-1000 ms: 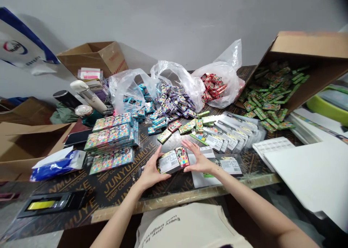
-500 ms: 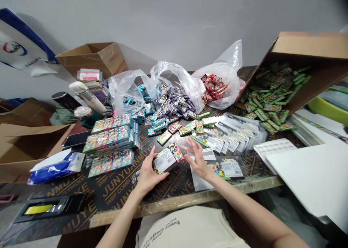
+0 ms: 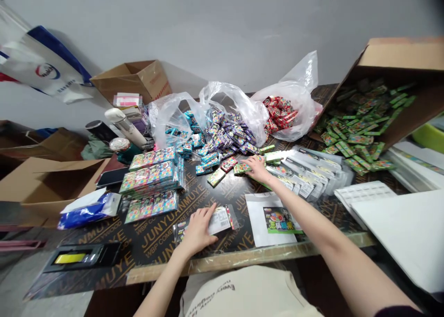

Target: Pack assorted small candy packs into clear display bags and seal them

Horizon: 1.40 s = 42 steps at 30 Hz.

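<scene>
My left hand (image 3: 198,230) lies over a clear plastic pouch (image 3: 221,219) with a printed card and white label, its thumb and fingers holding it against the table. Farther forward, my right hand (image 3: 258,168) has its fingers closed on a small green candy packet (image 3: 240,169); the fingertips partly cover it. Beside that are a red packet (image 3: 229,163) and another green packet (image 3: 216,177). Under my right forearm lies a white sheet (image 3: 255,217), with a printed card (image 3: 277,219) on it.
Filled pouches (image 3: 149,176) are stacked at the left. Behind are blue packets (image 3: 197,139), purple packets (image 3: 229,132) and a bag of red packets (image 3: 280,113). A tipped carton (image 3: 402,58) spills green packets at the right. Overlapping pouches (image 3: 312,169) lie right of centre.
My right hand has moved from beside the pouch, forward to the green packets. The pouch now lies lower and flatter under my left hand. The view has shifted slightly left.
</scene>
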{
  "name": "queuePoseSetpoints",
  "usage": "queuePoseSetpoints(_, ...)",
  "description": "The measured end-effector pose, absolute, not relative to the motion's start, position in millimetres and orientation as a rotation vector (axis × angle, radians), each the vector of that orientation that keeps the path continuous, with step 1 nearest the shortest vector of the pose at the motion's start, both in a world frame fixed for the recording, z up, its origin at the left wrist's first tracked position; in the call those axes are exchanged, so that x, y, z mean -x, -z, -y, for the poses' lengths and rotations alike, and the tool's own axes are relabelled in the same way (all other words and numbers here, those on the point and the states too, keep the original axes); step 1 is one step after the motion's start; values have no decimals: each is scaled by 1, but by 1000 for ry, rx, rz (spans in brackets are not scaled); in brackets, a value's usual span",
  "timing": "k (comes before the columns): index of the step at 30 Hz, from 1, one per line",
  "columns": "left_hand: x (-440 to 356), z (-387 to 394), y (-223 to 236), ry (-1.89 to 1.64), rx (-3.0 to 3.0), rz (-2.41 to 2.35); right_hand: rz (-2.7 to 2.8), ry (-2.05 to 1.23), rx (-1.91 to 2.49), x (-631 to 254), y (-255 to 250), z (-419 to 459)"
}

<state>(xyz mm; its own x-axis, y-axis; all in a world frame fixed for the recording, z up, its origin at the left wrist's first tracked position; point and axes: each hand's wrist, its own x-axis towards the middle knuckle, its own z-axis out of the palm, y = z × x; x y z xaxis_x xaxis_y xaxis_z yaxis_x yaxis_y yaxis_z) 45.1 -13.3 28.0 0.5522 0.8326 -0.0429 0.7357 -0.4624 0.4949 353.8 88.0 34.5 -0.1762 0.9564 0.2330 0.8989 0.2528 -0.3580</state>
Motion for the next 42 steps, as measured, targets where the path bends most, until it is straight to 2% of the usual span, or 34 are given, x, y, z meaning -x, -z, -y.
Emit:
queuePoseSetpoints(6,-63,9,-29,-771,-1932,-1404,1996,-273,1426,-293,-38,-29)
queuePoseSetpoints(10,-65,6,-30,-543,-2142,-1421,1770,-314,1537,-268,-29,7)
queuePoseSetpoints(14,-48,13,-31,-303,-2376,-1456,1555,-720,1517,-251,-14,39)
queuePoseSetpoints(17,-41,21,-36,-442,-2383,-1411,1328,-1024,1418,-236,-11,54)
queuePoseSetpoints(22,-44,31,-41,-718,-2356,-1356,626,-1602,1136,-222,-29,52)
queuePoseSetpoints(26,-46,35,-39,-820,-2373,-1351,512,-1774,1049,-219,-36,48)
queuePoseSetpoints(32,-45,37,-38,-815,-2399,-1315,760,-1555,1300,-221,-27,44)
queuePoseSetpoints(38,-29,18,-38,-576,-2363,-1384,1620,-477,1585,-269,-26,-4)
queuePoseSetpoints(40,-28,12,-37,-483,-2348,-1373,1862,-365,1652,-280,-24,-16)
queuePoseSetpoints(42,-33,8,-36,-558,-2236,-1402,1931,-361,1659,-280,-25,-19)
